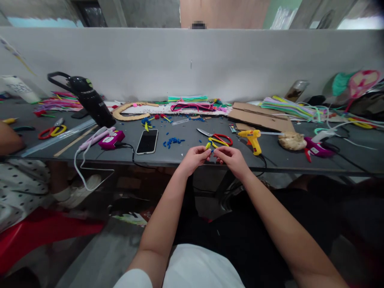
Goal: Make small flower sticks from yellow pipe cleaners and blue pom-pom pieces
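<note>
Just over the table's front edge, my left hand [195, 158] pinches a small yellow piece [208, 145] that looks like bent pipe cleaner. Close beside it, the closed fingertips of my right hand [228, 158] hold something too small to name, with a hint of blue between the two hands. Scissors [222, 139] with red and yellow handles lie right behind my hands. Short blue pipe cleaner bits [173, 142] are scattered to the left, near a phone [147, 141]. On the right stands a yellow glue gun [252, 140].
A black bottle [93, 105] and a purple device [111, 140] with cords stand on the left. Cardboard [261, 118] and bundled pipe cleaners [288, 107] lie at the back right. Another person's arm [10, 138] rests at the far left. A partition [192, 64] closes the table's back.
</note>
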Demonstrator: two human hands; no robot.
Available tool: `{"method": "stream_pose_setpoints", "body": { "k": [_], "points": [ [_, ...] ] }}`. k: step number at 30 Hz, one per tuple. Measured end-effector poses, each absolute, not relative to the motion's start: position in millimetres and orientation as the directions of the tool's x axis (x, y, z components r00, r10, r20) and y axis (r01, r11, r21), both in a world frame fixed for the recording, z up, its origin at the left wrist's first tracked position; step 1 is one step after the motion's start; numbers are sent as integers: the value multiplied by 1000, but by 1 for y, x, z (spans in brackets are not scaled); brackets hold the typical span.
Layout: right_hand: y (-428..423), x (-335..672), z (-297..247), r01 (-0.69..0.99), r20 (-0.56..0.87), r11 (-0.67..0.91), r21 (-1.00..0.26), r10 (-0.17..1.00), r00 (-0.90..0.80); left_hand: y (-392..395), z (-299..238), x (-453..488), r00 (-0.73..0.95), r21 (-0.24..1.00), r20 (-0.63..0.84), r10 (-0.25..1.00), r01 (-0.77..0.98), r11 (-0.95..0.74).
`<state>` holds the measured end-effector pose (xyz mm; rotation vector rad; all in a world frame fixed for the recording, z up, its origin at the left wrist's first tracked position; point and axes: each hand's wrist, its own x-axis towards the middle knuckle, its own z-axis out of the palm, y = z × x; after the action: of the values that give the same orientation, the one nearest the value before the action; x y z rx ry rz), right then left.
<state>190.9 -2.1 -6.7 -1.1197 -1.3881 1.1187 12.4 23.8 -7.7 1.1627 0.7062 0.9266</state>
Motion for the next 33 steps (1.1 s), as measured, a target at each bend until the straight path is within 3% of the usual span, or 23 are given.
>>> {"method": "stream_pose_setpoints", "body": {
  "k": [9, 19, 26, 30, 33],
  "points": [
    [-1, 191, -9, 38, 145, 150, -988, 983, -111, 25, -13, 13, 493, 981, -20, 870, -158, 112],
    [0, 215, 2, 71, 121, 132, -989, 981, -152, 23, -4, 6, 514, 954, -109, 851, -186, 235],
    [-1, 226, 4, 155, 186, 217, -964, 964, -192, 22, -3, 1, 533, 997, -77, 843, 56, 55],
    [-2, 224, 5, 183, 161, 202, -962, 963, -216, 19, 0, 0, 548, 949, 9, 836, 259, -180],
    [-2, 224, 4, 182, 137, 178, -967, 966, -219, 18, -1, 1, 525, 924, 40, 850, 305, -232]
  ]
}}
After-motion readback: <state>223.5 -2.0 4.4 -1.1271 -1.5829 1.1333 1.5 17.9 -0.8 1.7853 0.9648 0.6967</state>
